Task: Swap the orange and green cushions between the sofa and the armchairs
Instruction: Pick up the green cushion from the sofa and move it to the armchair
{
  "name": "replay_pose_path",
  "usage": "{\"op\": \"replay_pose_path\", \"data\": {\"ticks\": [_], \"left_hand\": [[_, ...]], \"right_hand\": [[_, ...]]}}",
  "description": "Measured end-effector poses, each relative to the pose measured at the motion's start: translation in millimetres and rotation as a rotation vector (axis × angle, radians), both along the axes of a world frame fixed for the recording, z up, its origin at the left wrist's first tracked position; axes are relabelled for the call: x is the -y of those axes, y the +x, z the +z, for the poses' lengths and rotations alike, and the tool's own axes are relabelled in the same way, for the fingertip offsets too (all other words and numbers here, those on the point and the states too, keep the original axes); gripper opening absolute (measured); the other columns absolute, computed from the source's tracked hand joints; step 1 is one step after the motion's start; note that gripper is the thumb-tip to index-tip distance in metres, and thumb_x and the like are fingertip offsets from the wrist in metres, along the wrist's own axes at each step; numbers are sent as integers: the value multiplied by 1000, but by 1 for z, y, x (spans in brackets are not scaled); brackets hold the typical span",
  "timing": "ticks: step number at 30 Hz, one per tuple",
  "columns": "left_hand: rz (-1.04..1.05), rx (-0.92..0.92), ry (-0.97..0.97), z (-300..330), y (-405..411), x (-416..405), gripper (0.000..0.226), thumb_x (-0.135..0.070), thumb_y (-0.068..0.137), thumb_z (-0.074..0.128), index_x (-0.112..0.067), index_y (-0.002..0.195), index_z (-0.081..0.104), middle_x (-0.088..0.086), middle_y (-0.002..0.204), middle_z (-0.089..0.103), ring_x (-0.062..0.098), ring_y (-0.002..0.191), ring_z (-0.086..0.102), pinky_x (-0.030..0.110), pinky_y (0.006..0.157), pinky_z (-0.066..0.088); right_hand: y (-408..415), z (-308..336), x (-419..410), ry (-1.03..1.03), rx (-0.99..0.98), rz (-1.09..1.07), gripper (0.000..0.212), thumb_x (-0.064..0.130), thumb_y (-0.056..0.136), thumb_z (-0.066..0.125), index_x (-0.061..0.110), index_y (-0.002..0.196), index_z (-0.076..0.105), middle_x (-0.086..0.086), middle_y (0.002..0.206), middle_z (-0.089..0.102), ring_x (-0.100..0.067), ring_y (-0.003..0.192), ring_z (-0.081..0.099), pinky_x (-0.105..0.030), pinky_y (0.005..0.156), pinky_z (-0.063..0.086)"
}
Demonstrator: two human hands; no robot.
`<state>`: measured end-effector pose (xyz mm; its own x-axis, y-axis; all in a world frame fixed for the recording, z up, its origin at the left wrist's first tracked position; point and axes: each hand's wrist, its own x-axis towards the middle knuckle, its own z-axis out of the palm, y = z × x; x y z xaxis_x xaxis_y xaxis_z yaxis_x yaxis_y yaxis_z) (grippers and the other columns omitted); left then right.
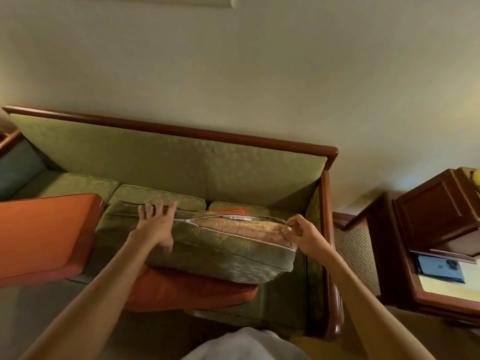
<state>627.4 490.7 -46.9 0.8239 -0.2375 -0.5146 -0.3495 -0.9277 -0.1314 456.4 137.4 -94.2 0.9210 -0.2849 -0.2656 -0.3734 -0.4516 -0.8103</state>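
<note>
Green cushion (207, 248) on the sofa (181, 162).
Left hand (155, 224) presses it flat, fingers apart; right hand (304, 235) pinches its zip end.

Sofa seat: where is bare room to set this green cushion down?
Bare seat shows at the left end, between the sofa back and the flat orange cushion. The right end is crowded: the green cushion held by the left hand and right hand lies on a crumpled orange cover.

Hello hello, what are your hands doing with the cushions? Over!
Left hand flat on green cushion. Right hand pinching its open zipper end. Green cushion lies atop orange cushion on sofa. Nothing blocking.
</note>
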Motion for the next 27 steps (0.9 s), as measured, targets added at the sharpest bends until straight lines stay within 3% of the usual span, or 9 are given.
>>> {"op": "replay_pose_path", "data": {"ticks": [4, 6, 8, 10, 12, 16, 19, 21, 27], "left_hand": [[-408, 24, -219, -12, -88, 138, 151, -62, 61, 84, -29, 149, -34, 16, 154, -38, 37, 142, -34, 57, 116, -20], [-476, 47, -237, -29, -109, 186, 150, -64, 62, 82, -18, 151, -30, 17, 161, -27, 37, 145, -30, 56, 118, -17], [-488, 95, -222, -38, -109, 206, 147, -64, 62, 81, -15, 154, -23, 16, 166, -5, 37, 151, -13, 58, 119, -11], [-487, 95, -256, -40, -104, 207, 140, -61, 61, 82, -18, 157, -11, 14, 161, 20, 34, 150, 12, 59, 120, -2], [-486, 87, -255, -38, -102, 206, 133, -59, 61, 83, -18, 157, 1, 12, 154, 31, 30, 144, 25, 58, 121, 4], [-519, 70, -246, -40, -106, 214, 120, -60, 56, 84, -16, 149, 22, 11, 146, 36, 33, 135, 33, 59, 116, 20], [-534, 87, -261, -30, -104, 217, 102, -51, 58, 84, -17, 140, 33, 8, 137, 42, 31, 126, 40, 56, 107, 32], [-531, 67, -269, -11, -94, 212, 98, -49, 59, 85, -18, 138, 37, 6, 135, 44, 29, 125, 41, 53, 105, 35], [-445, 83, -559, 106, -64, 145, 94, -43, 52, 86, -35, 132, 37, -13, 127, 45, 10, 119, 45, 33, 103, 40]], "right_hand": [[19, -8, -10, 165, -44, -112, 33, 25, 88, 75, 14, 113, 56, -7, 97, 61, -17, 83, 59, -30, 66, 53], [31, -12, -12, 199, -96, -122, 32, 34, 81, 74, 8, 97, 68, -11, 91, 68, -16, 78, 61, -45, 73, 57], [33, -22, -1, 186, -176, -68, 50, 57, 69, 66, 16, 99, 71, -14, 104, 66, -21, 92, 63, -48, 84, 56], [22, -26, 15, 269, -221, 62, 66, 58, 69, 75, 24, 123, 60, -7, 120, 57, -22, 109, 59, -42, 97, 52], [4, -35, 26, 464, -256, 223, 88, 35, 69, 90, 27, 141, 40, -2, 129, 58, -16, 116, 60, -32, 100, 50], [-23, -60, 23, 379, -168, 390, 130, 30, 52, 100, 39, 143, 7, 19, 140, 41, 11, 125, 43, -6, 100, 36], [-27, -55, 13, 274, 31, 303, 113, 30, 51, 99, 40, 136, 25, 12, 133, 53, 0, 123, 53, -25, 104, 45], [-23, -35, 6, 240, 127, 218, 95, 32, 51, 97, 35, 127, 40, 8, 120, 61, -7, 109, 62, -37, 93, 54], [7, 93, -39, 128, 395, 166, 84, 53, 48, 94, 34, 116, 49, 14, 110, 57, -11, 98, 59, -39, 82, 54]]}}
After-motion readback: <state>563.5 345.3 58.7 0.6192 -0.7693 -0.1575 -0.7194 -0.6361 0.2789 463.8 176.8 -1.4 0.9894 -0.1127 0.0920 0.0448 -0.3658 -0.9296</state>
